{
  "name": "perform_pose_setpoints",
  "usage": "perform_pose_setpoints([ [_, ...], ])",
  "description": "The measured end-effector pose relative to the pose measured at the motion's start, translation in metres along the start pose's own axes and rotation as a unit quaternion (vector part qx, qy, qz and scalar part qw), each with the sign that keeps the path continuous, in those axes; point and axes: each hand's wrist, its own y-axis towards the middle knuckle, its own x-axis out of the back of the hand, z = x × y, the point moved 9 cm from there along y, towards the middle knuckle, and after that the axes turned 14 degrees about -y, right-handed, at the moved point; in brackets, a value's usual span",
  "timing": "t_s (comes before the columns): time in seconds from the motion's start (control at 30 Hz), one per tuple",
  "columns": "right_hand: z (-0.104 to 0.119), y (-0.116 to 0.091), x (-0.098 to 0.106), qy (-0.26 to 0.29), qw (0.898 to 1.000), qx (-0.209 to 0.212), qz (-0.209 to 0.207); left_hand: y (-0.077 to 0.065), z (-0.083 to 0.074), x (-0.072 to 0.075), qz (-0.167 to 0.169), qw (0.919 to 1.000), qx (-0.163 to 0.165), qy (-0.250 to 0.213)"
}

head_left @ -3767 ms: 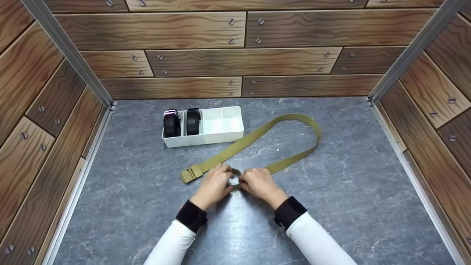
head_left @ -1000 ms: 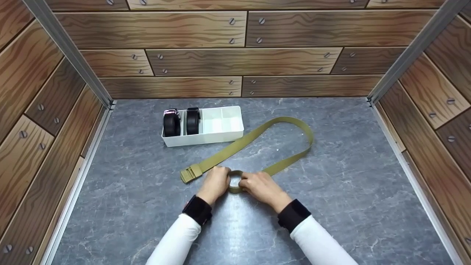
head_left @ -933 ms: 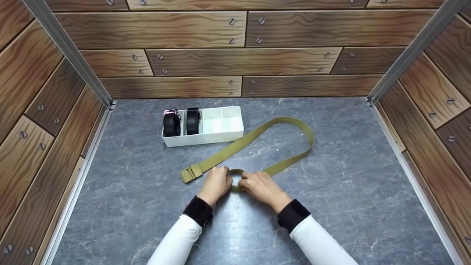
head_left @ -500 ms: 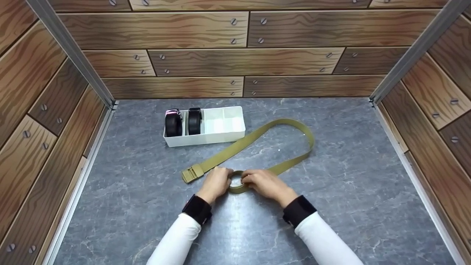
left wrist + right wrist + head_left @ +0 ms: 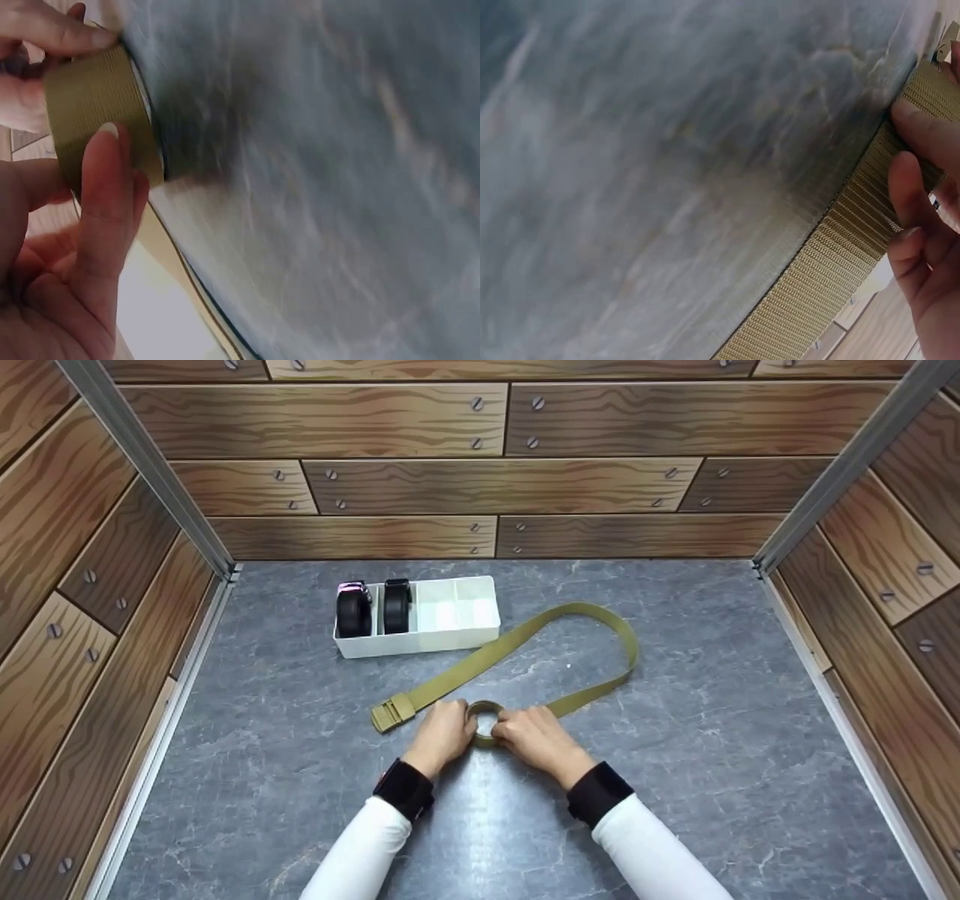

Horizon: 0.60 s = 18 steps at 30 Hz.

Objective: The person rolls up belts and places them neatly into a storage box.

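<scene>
An olive webbing belt (image 5: 525, 634) lies on the grey surface, its buckle (image 5: 392, 712) at the left end. The other end is rolled into a small ring-shaped coil standing on edge between the two hands. My left hand (image 5: 440, 736) pinches the coil's left side; in the left wrist view its thumb and fingers hold the coiled belt (image 5: 101, 105). My right hand (image 5: 536, 739) grips the coil's right side, and the right wrist view shows its fingers on the webbing (image 5: 817, 277) where the strap runs off the roll. Parts of the coil are hidden behind the fingers.
Behind the belt stands a white compartment box (image 5: 457, 607), its right front corner by the strap. Two rolled black belts, one of them (image 5: 354, 612) with a shiny buckle, stand in its left compartments. Wood-patterned walls (image 5: 420, 487) enclose the surface on the back and sides.
The coil between the hands looks larger than at first, and the belt's far loop has drawn in leftward and nearer. Both hands shift slightly around the coil. Buckle and box stay put.
</scene>
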Motion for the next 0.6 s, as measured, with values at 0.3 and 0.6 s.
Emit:
perform_pose_setpoints([
  [0.3,0.004,-0.002,-0.002,0.034,0.999,0.004,0.027,0.001,0.001,-0.002,0.019,0.9995,0.011,0.024],
  [0.6,-0.002,-0.004,-0.002,0.025,0.999,0.003,0.029,0.004,0.003,-0.001,0.028,0.9995,-0.009,0.01],
])
